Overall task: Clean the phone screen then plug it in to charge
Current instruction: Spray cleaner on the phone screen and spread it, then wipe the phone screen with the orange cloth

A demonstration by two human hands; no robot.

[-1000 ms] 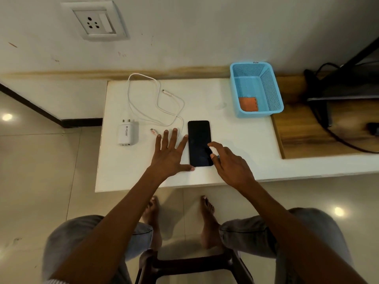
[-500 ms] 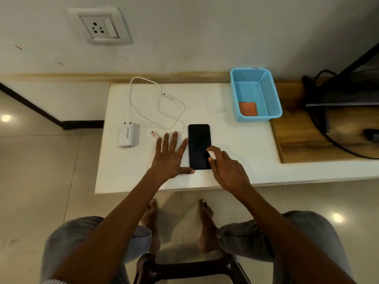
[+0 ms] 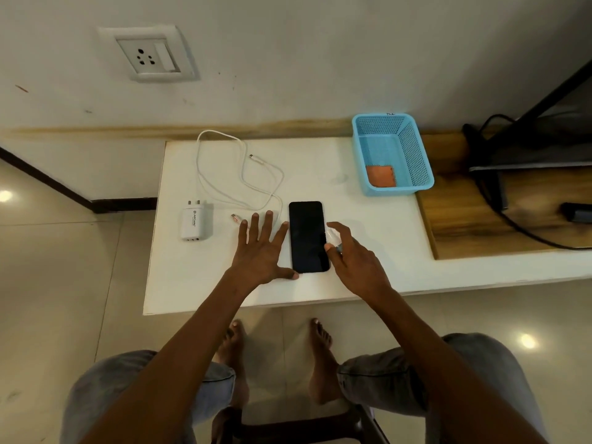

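A black phone [image 3: 306, 235] lies screen up on the white table [image 3: 368, 219]. My left hand [image 3: 259, 251] rests flat on the table just left of it, fingers spread, thumb touching the phone's near left corner. My right hand [image 3: 355, 261] sits at the phone's right edge and pinches a small white thing [image 3: 332, 237] against that edge; what it is I cannot tell. A white charging cable [image 3: 243, 174] lies looped behind my left hand. The white charger plug [image 3: 193, 224] lies further left. A wall socket [image 3: 150, 56] is up on the wall.
A blue mesh basket [image 3: 415, 155] with an orange cloth [image 3: 380, 176] inside stands at the back right of the table. Right of it lie a wooden board [image 3: 480, 219] and black cables [image 3: 525, 232]. My knees and a dark stool are below the table's front edge.
My right hand has slid from the lower middle of the screen to the phone's right edge. The left hand has stayed flat beside the phone.
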